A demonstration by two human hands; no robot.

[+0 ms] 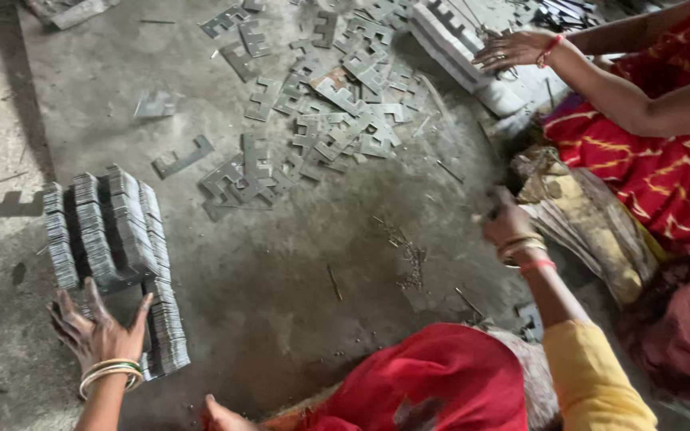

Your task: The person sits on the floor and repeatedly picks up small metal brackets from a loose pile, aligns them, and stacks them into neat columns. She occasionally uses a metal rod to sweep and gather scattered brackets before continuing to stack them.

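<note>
Left hand, fingers spread, is pressing stacked grey E-shaped steel laminations on the concrete floor; right hand is blurred, grip indeterminate

Grey concrete floor — dusty, stained.

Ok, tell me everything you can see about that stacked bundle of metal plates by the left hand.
The stacked bundle of metal plates looks like thin, grey, stamped sheet-metal pieces packed on edge into several tight rows that fan slightly apart. It sits on the dusty concrete floor at lower left, with one row trailing down toward the camera. The left hand, fingers spread, rests against its near end. Loose plates of similar shape lie scattered further away.
</note>
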